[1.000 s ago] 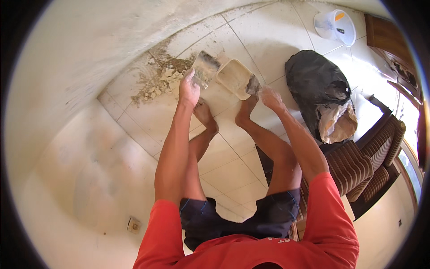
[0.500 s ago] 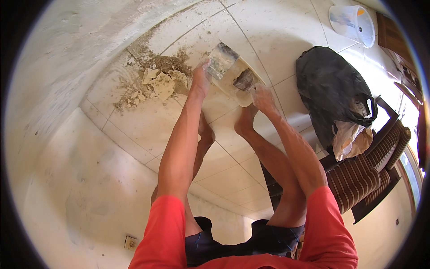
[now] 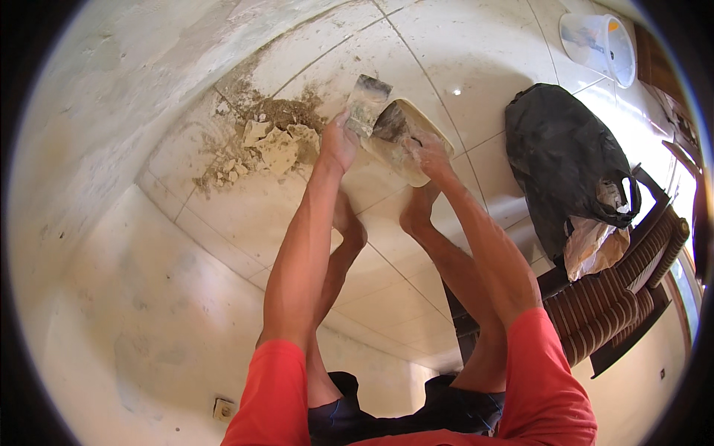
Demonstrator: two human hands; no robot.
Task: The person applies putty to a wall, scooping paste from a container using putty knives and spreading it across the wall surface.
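My left hand is closed on a flat rectangular metal plate, its face smeared with grey and pale residue. My right hand grips a putty knife whose broad dark blade points up and left, close beside the plate; its handle is mostly hidden in my fingers. Under both tools is a shallow cream-coloured tray with rounded ends, just beyond my feet. Whether the blade touches the plate I cannot tell.
Left of the tray lies a heap of broken plaster chunks and brown grit on the tiled floor, along the wall. A stuffed black plastic bag, a clear bucket and a striped cushioned seat stand on the right.
The putty knife's blade has moved up and left within the tray, nearer the plate. My left hand keeps hold of the plate, now tilted a little differently. The view has shifted slightly.
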